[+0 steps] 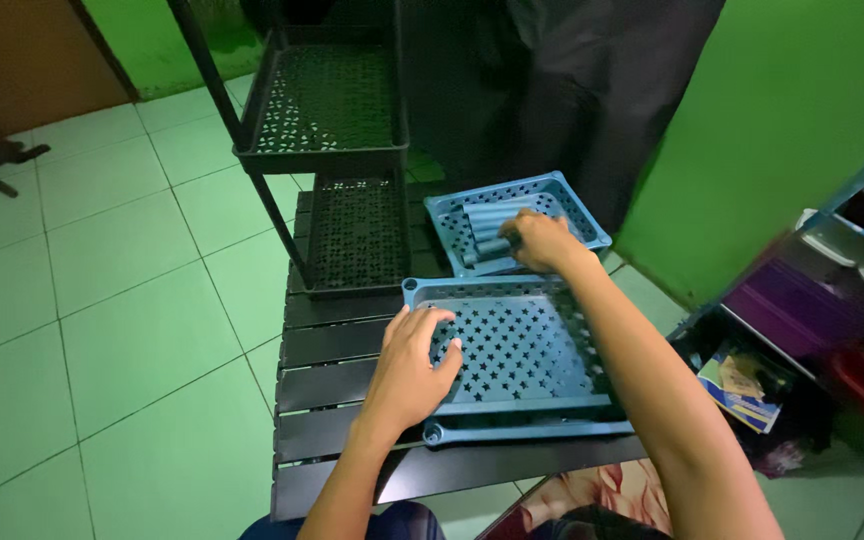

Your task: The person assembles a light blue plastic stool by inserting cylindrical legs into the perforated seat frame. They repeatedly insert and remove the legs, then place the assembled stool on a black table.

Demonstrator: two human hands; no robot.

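Blue star-perforated tray (pixel 522 350) flat on slats, left hand (pixel 410 372) steadying edge.

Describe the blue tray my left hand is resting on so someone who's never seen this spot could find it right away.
Start at the low dark slatted table on the green tiled floor. Two blue trays lie on it; this one, the near blue tray, lies flat under the left hand. Its base has star-shaped holes and it holds nothing, while the far blue tray is tilted, holds blue tubes, and has the right hand reaching in.
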